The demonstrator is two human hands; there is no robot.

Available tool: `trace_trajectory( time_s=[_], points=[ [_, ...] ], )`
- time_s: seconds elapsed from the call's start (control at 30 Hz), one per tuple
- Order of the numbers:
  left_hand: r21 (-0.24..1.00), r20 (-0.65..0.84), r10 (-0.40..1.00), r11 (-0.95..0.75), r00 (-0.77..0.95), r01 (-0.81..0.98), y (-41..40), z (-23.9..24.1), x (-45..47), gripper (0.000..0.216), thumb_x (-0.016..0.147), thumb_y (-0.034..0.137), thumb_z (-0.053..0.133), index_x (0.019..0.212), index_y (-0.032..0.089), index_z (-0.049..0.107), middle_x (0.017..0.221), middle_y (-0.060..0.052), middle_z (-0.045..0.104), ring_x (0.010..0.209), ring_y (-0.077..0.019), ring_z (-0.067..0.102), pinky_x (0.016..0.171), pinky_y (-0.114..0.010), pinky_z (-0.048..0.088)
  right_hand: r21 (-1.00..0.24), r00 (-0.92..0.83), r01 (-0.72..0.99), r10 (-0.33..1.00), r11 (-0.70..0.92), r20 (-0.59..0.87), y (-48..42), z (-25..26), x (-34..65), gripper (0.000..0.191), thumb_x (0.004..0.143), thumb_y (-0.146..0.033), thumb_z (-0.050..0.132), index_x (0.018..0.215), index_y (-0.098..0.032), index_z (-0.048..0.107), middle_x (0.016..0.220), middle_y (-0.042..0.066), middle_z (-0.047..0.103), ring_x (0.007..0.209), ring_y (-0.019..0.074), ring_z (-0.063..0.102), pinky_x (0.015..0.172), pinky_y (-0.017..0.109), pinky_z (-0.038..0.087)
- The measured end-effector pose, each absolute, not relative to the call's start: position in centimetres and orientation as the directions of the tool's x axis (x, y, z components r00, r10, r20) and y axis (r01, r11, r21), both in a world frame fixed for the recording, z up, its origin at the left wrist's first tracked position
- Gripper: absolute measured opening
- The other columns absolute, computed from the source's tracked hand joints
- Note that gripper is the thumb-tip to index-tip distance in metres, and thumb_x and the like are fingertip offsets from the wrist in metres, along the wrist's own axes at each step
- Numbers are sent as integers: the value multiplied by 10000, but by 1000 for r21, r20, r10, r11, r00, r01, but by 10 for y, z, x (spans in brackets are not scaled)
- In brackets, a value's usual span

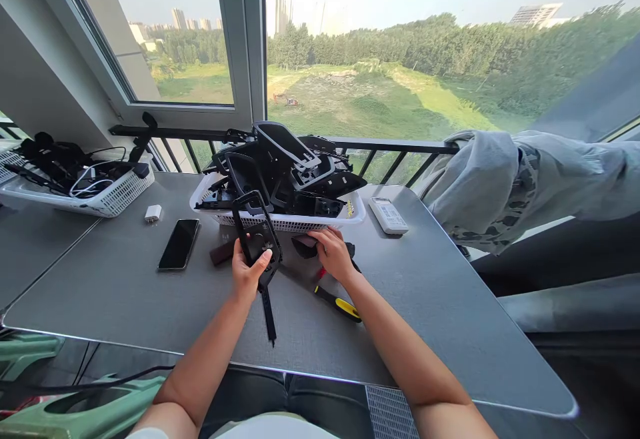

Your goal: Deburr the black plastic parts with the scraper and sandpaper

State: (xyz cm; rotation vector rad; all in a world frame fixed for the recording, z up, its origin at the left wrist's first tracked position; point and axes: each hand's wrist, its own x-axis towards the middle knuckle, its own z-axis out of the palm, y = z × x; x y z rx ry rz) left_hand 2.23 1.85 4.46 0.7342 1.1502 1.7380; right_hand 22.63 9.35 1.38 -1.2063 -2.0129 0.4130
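My left hand (250,269) is closed around a black plastic frame (260,229), its thumb pressed on the lower part. The frame stands tilted above the table, and a narrow black strip (269,316) hangs below it. My right hand (333,252) is at the front of the white basket, with its fingers and thumb on a dark curved piece (303,246); part of the piece is hidden. Below that hand lies a yellow-and-black screwdriver (340,304), its red shaft near the wrist. A dark brown block (221,254) lies beside my left hand.
The white basket (357,211) is heaped with black plastic parts (285,166). A phone (179,244), a white charger (153,213) and a white calculator-like device (389,216) lie on the grey table (440,332). At far left stands another basket (123,192) with cables.
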Motion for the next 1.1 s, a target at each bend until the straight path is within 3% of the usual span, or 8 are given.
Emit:
trace_trajectory(
  time_s=[0.2, 0.33, 0.57, 0.77, 0.83, 0.93, 1.0, 1.1],
  points=[
    [946, 33, 881, -179, -472, -269, 19, 43, 26, 568, 532, 417, 856, 981, 224, 567, 830, 16, 660, 675, -125, 636, 641, -238, 532, -755, -16, 350, 810, 554, 587, 73, 34, 217, 257, 944, -295, 443, 1195, -286, 499, 935, 27, 703, 776, 186, 682, 702, 335, 553],
    [950, 65, 877, -200, -476, -240, 16, 53, 37, 543, 557, 404, 853, 975, 227, 556, 871, 9, 671, 739, -139, 658, 722, -262, 544, -873, 68, -179, 891, 453, 448, 56, 60, 203, 412, 788, -347, 691, 1135, -365, 468, 893, -65, 638, 520, 90, 540, 478, 206, 437],
    [939, 120, 886, -248, -448, -239, 11, 78, 55, 507, 551, 396, 869, 903, 224, 546, 791, 18, 663, 709, -145, 652, 703, -264, 545, -946, -24, -310, 994, 90, 103, 46, 85, 195, 310, 603, -466, 782, 732, -239, 616, 787, 6, 650, 618, 157, 550, 547, 274, 468],
    [942, 155, 875, -271, -458, -199, 11, 82, 57, 470, 603, 372, 848, 939, 226, 553, 856, 3, 677, 746, -149, 654, 719, -260, 534, -938, -301, -318, 953, -136, -36, 53, 94, 206, 494, 733, -691, 595, 773, -211, 700, 692, 53, 680, 692, 246, 658, 648, 375, 533],
    [944, 146, 872, -265, -467, -198, 12, 81, 56, 469, 614, 378, 841, 954, 225, 556, 895, -7, 682, 783, -158, 660, 746, -270, 531, -958, -355, -281, 934, -64, 42, 53, 99, 209, 425, 719, -617, 680, 856, -217, 724, 811, 56, 713, 789, 252, 674, 734, 394, 541],
    [952, 122, 869, -238, -479, -190, 16, 79, 54, 466, 625, 376, 835, 970, 220, 564, 900, -4, 682, 799, -156, 656, 773, -273, 522, -936, -344, -126, 871, 328, 351, 48, 108, 212, 197, 783, -418, 696, 832, -231, 736, 1084, 72, 696, 1018, 266, 637, 913, 435, 496],
    [955, 103, 869, -222, -485, -195, 18, 77, 52, 476, 623, 369, 837, 986, 217, 570, 903, -1, 683, 808, -152, 654, 789, -269, 515, -796, -384, 48, 747, 603, 543, 42, 113, 215, 161, 838, -281, 603, 744, -239, 728, 1206, 69, 658, 1211, 281, 539, 1040, 476, 405],
    [951, 79, 883, -206, -462, -231, 20, 74, 52, 501, 610, 375, 845, 1004, 213, 581, 920, -8, 689, 824, -160, 657, 793, -272, 514, -529, -496, 314, 611, 789, 617, 34, 114, 217, 276, 765, -89, 505, 630, -247, 686, 1313, 19, 621, 1414, 294, 323, 1146, 548, 236]
  ],
)
